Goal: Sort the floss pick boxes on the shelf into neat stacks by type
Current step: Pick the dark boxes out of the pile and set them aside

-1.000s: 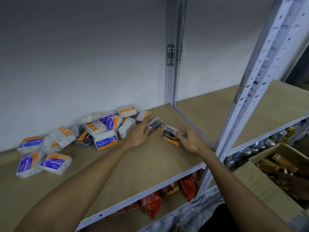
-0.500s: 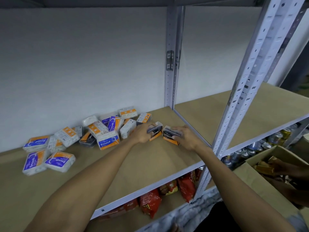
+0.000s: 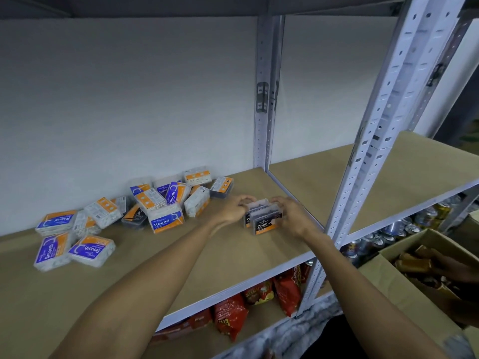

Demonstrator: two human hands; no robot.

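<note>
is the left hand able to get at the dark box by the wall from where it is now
Probably yes. The dark box lies just behind the left hand, with bare shelf between them. But the left hand and right hand are both holding the charcoal boxes, so it must let go first.

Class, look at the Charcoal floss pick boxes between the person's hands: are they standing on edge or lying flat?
Standing on edge. The Charcoal boxes show labelled fronts facing the camera, one behind another, pressed between left hand and right hand.

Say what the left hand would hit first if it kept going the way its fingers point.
The left hand points right, onto the rear Charcoal box it already touches. Beyond the boxes sits the right hand, though depth is hard to judge.
</note>
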